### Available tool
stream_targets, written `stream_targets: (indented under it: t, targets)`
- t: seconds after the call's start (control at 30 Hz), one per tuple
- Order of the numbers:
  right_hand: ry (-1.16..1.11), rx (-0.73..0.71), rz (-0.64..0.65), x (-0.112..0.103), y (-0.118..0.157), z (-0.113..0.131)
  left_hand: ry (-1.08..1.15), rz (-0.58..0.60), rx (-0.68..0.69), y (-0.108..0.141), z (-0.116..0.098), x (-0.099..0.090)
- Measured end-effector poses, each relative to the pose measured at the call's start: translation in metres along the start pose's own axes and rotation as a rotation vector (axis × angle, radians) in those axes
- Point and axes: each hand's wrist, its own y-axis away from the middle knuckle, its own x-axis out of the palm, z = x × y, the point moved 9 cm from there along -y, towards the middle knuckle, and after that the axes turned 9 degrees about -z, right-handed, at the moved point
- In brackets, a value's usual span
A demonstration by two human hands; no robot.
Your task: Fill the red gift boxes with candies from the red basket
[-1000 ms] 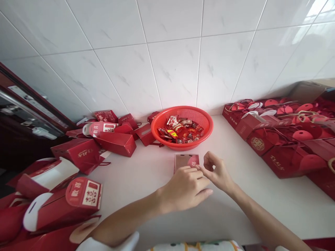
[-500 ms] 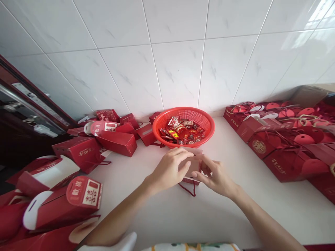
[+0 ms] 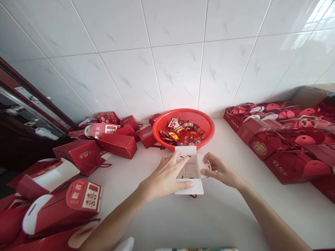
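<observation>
A small box [image 3: 190, 188] stands on the white table with its flaps folded outward, so its pale inside shows. My left hand [image 3: 167, 174] lies over its left side, fingers spread, the thumb on the near flap and a finger reaching over the opening. The right flap is pinched between the thumb and fingers of my right hand [image 3: 218, 170]. A dark red cord pokes out below the near flap. Just behind the box is a red plastic basket [image 3: 208, 120] holding wrapped sweets [image 3: 180, 130].
Red boxes [image 3: 117, 143] lie in a loose pile on the left, some open. Rows of red boxes with cords [image 3: 282, 165] stand on the right. A tiled wall [image 3: 178, 69] rises behind, and a dark door [image 3: 23, 115] is at the far left.
The flaps over the box have swung outward, baring its inside. My left hand has spread across the left side and near flap, and my right hand has moved slightly right with the right flap.
</observation>
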Motion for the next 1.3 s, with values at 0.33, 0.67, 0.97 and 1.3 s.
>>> stream_targets:
  t: [0.33, 0.67, 0.97, 1.3]
  targets:
    - [0.132, -0.352, -0.162, -0.046, -0.036, 0.084, 0.243, -0.343, 0.330, -0.009, -0.020, -0.058]
    - [-0.115, -0.146, -0.253, -0.044, -0.148, 0.055, 0.044, -0.352, 0.010, -0.173, 0.060, -0.106]
    - [-0.155, -0.101, -0.179, -0.036, -0.159, 0.038, 0.006, -0.097, -0.206, -0.259, 0.098, -0.053]
    - [-0.215, -0.069, -0.199, -0.039, -0.162, 0.035, 0.535, -0.008, -0.133, -0.264, 0.107, -0.043]
